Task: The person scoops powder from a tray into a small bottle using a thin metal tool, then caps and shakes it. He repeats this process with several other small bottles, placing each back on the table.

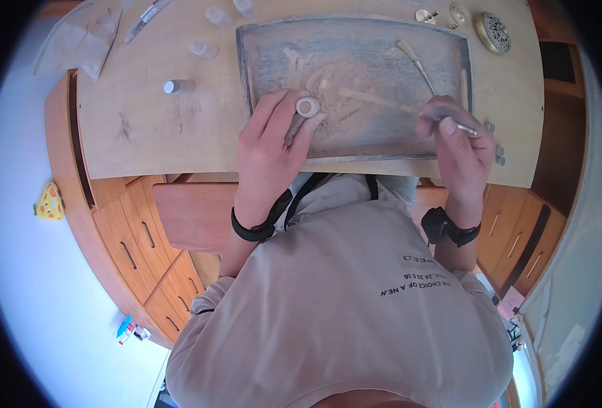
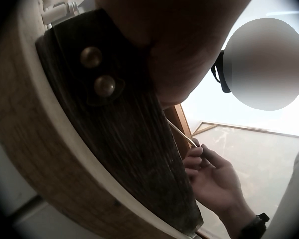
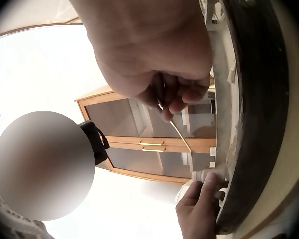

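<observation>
My left hand [image 1: 266, 139] grips a small bottle [image 1: 307, 107] over the near left part of the wooden tray [image 1: 355, 160]. The bottle's pale round mouth faces up, with brownish contents showing between the fingers. At the tray's right side my right hand [image 1: 463, 153] pinches a long thin metal spoon [image 1: 382, 100], blurred in the head view. Its far end reaches left over a heap of tan powder [image 1: 345, 78], close beside the bottle. In the right wrist view the spoon's thin shaft [image 3: 181, 134] slants down toward the bottle [image 3: 203, 175] in the left hand.
A brass tool [image 1: 416, 64] leans across the tray's right part. Several capped vials, one a clear vial [image 1: 179, 86], stand on the left. Small grey caps [image 1: 500, 156] lie right of the tray. A pierced brass lid [image 1: 493, 32] and a plastic bag [image 1: 80, 37] lie farther back.
</observation>
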